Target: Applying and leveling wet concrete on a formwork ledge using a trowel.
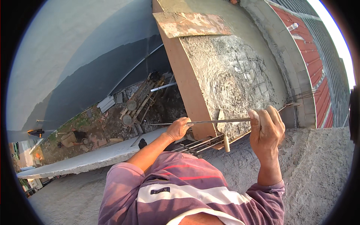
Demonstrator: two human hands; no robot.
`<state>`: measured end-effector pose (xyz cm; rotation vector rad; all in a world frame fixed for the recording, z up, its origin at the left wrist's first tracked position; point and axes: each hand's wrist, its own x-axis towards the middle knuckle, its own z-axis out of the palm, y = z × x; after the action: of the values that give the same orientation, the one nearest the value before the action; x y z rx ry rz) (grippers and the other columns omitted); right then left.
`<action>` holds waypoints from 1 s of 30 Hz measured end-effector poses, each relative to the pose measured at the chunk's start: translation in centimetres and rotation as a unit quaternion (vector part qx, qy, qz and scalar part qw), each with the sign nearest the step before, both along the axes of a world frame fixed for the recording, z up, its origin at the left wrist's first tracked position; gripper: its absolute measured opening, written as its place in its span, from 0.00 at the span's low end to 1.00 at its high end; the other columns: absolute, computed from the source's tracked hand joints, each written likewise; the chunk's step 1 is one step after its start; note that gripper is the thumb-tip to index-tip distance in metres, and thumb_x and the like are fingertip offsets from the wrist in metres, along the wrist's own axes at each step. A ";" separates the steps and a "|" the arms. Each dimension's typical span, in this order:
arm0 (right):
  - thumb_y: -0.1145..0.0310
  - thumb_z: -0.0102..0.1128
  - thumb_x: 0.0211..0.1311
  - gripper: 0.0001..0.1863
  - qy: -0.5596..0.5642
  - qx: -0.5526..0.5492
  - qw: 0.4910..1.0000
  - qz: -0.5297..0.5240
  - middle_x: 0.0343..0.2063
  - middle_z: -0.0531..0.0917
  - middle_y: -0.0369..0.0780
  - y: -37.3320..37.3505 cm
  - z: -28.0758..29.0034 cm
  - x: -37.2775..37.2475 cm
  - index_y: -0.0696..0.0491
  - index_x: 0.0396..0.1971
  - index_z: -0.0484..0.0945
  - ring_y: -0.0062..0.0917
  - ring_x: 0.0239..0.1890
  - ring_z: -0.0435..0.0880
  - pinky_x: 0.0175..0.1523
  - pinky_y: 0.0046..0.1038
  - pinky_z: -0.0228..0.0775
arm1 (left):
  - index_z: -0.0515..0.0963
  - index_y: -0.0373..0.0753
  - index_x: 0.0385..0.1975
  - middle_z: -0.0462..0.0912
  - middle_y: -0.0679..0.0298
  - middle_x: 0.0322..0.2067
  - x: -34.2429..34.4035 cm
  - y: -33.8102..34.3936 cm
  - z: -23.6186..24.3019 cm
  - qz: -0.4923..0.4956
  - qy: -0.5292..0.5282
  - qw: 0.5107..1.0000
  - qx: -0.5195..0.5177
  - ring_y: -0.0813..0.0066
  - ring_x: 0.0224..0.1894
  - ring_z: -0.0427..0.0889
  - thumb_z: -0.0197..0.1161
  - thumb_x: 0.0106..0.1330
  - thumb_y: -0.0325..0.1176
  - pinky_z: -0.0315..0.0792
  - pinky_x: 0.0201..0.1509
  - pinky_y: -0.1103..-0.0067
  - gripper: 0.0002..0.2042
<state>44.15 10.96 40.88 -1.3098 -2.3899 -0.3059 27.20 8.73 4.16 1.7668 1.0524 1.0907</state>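
Observation:
A long thin dark bar (219,121) spans crosswise in front of me, and both my hands grip it. My left hand (178,128) is closed round its left part, near the edge of the wooden form board (193,90). On the right, my right hand (267,126) is raised with fingers curled over the bar. Beneath the bar, a trowel with a wooden handle (226,143) rests at the near edge of the wet concrete (228,82). A wire mesh (249,71) shows partly sunk in that concrete.
Left of the form board the ground drops away, with timber (146,105) and rubble below. A person (73,138) is down there. Several reinforcing bars (198,144) stick out near my body. A stained board (191,24) lies across the far concrete. Red roofing (303,48) lies right.

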 end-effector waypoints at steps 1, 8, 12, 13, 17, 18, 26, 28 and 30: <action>0.71 0.68 0.60 0.07 0.020 -0.027 0.999 0.028 0.19 0.74 0.38 -0.6 -0.4 -0.3 0.56 0.27 0.81 0.32 0.19 0.73 0.25 0.32 0.65 | 0.75 0.33 0.40 0.80 0.49 0.35 -0.2 -0.7 -0.4 0.015 -0.001 1.000 0.006 0.44 0.40 0.80 0.61 0.69 0.32 0.74 0.43 0.61 0.09; 0.71 0.69 0.58 0.07 0.047 -0.435 0.899 -0.024 0.20 0.82 0.44 -2.3 -1.6 0.2 0.61 0.30 0.84 0.33 0.22 0.81 0.29 0.30 0.70 | 0.75 0.38 0.38 0.80 0.54 0.37 -0.1 -1.7 -4.7 -0.038 0.103 0.985 -0.135 0.50 0.45 0.80 0.61 0.67 0.34 0.72 0.48 0.61 0.07; 0.69 0.65 0.63 0.08 -0.030 -0.490 0.871 -0.028 0.21 0.82 0.45 -1.9 -4.5 -0.3 0.60 0.32 0.84 0.35 0.22 0.82 0.30 0.31 0.71 | 0.77 0.38 0.38 0.79 0.55 0.38 -1.8 -2.2 -7.0 0.002 0.116 0.977 -0.179 0.52 0.47 0.79 0.59 0.68 0.36 0.72 0.51 0.62 0.08; 0.69 0.65 0.63 0.08 -0.034 -0.496 0.868 -0.015 0.21 0.82 0.45 -2.0 -5.7 -0.8 0.60 0.32 0.84 0.35 0.22 0.82 0.30 0.31 0.71 | 0.77 0.38 0.38 0.79 0.55 0.38 -2.6 -2.5 -7.8 0.019 0.120 0.975 -0.186 0.52 0.48 0.79 0.59 0.68 0.37 0.71 0.51 0.62 0.09; 0.70 0.61 0.67 0.10 0.153 -0.494 0.854 -0.054 0.18 0.81 0.41 -2.6 -10.9 -3.3 0.62 0.36 0.84 0.20 0.21 0.78 0.28 0.27 0.69 | 0.77 0.39 0.37 0.79 0.56 0.41 -5.9 -2.4 -8.1 0.063 0.112 0.959 -0.252 0.54 0.50 0.77 0.59 0.68 0.36 0.71 0.53 0.63 0.08; 0.69 0.61 0.67 0.10 0.160 -0.494 0.853 -0.048 0.18 0.81 0.41 -2.5 -12.5 -3.7 0.62 0.36 0.84 0.18 0.21 0.77 0.28 0.26 0.69 | 0.77 0.40 0.37 0.78 0.57 0.41 -6.6 -2.5 -8.6 0.086 0.108 0.959 -0.248 0.54 0.50 0.76 0.61 0.67 0.36 0.71 0.54 0.64 0.07; 0.70 0.61 0.64 0.09 0.145 -0.491 0.859 0.011 0.22 0.82 0.48 -1.2 -24.4 -9.8 0.62 0.31 0.84 0.34 0.23 0.81 0.33 0.32 0.70 | 0.79 0.38 0.37 0.78 0.57 0.40 -10.1 -3.9 -10.2 0.172 0.100 0.956 -0.216 0.55 0.49 0.77 0.61 0.70 0.38 0.71 0.54 0.66 0.09; 0.70 0.61 0.64 0.10 0.162 -0.494 0.854 0.003 0.23 0.82 0.50 -1.3 -26.1 -12.3 0.62 0.30 0.83 0.40 0.25 0.82 0.34 0.35 0.71 | 0.79 0.37 0.37 0.78 0.57 0.39 -11.4 -4.3 -10.8 0.194 0.089 0.950 -0.228 0.55 0.48 0.77 0.61 0.70 0.37 0.71 0.54 0.66 0.09; 0.69 0.61 0.64 0.10 0.176 -0.489 0.854 0.003 0.23 0.82 0.50 -1.4 -27.9 -14.4 0.62 0.31 0.83 0.41 0.25 0.82 0.35 0.36 0.71 | 0.79 0.37 0.37 0.78 0.57 0.39 -12.6 -4.3 -12.0 0.208 0.097 0.947 -0.224 0.55 0.49 0.77 0.61 0.70 0.37 0.71 0.54 0.65 0.09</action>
<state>29.78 9.55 13.03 -1.5252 -2.2269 1.2115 14.61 4.41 -7.88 1.3329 1.7006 0.8335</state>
